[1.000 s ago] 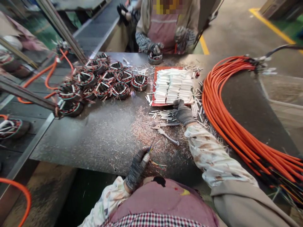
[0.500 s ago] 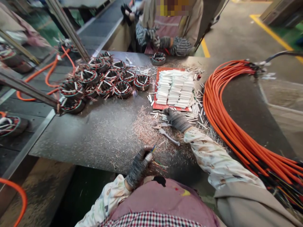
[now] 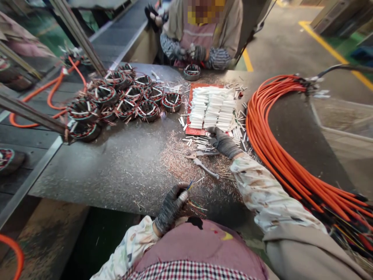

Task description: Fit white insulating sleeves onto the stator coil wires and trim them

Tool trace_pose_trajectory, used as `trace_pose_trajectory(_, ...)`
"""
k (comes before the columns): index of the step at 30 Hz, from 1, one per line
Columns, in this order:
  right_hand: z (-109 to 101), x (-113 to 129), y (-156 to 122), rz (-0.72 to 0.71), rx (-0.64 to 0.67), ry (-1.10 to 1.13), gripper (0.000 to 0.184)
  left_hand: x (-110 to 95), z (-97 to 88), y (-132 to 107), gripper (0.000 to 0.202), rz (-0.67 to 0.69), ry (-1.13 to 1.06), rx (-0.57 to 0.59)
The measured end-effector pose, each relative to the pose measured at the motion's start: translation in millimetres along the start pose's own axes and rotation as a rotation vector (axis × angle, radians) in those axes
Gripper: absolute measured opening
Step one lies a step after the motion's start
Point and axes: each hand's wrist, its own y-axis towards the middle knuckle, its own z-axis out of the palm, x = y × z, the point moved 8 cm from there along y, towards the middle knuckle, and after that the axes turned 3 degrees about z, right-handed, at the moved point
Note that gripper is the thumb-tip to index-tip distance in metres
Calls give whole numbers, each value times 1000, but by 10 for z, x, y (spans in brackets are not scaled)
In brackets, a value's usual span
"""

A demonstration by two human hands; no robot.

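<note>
My left hand (image 3: 171,207), in a dark glove, is closed around a thin bundle of coloured wires (image 3: 190,185) near the table's front edge. My right hand (image 3: 223,142), also gloved, reaches out over loose white sleeve tubes (image 3: 201,140) lying just in front of the red tray (image 3: 190,131). Its fingers are curled down on the tubes; what they grip is hidden. Stacked white tubes (image 3: 214,107) fill the tray. Metal pliers (image 3: 202,163) lie on the table between my two hands.
A thick bundle of orange cables (image 3: 279,151) curves along the right side. Several wound motor stators (image 3: 125,99) are piled at the far left. Copper wire clippings (image 3: 177,155) litter the grey metal table (image 3: 116,167). Another person works on a stator (image 3: 191,71) at the far edge.
My right hand shifted from the tray's front edge left to the loose tubes, then slightly back right. The left hand kept its grip on the wires. The other person raised both hands off the stator.
</note>
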Motion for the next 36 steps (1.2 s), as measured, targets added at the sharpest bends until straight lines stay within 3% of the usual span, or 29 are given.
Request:
trace_pose_trajectory(6, -122, -14, -113, -6, 123, 7, 40, 8, 4, 12, 31, -26, 15, 0)
trace_pose_trajectory(11, 178, 118, -283, -58, 258, 22, 23, -13, 47, 15, 30, 2, 39, 34)
trace_pose_trajectory(13, 258, 136, -337, -65, 288, 5, 24, -4, 42, 10, 30, 12, 34, 28)
trace_pose_trajectory(18, 204, 132, -346, -12, 163, -86, 45, 25, 32, 3, 30, -6, 43, 18)
trace_pose_trajectory(23, 402, 231, -321, 70, 103, -150, 43, -36, 8, -17, 31, -9, 53, -45)
trace_pose_trajectory(26, 419, 284, -284, 86, 55, -98, 42, -21, -3, -51, 33, -1, 67, -77)
trace_pose_trajectory(31, 208, 471, -565, 49, 2, 146, 46, 5, -102, -87, 33, 39, 100, -197)
trace_pose_trajectory(33, 191, 622, -825, 55, 30, 430, 50, 9, -76, -77, 31, -14, 28, -165)
trace_pose_trajectory(36, 349, 806, -1194, 236, 113, 1040, 51, -7, -7, -84, 36, -136, -118, -109)
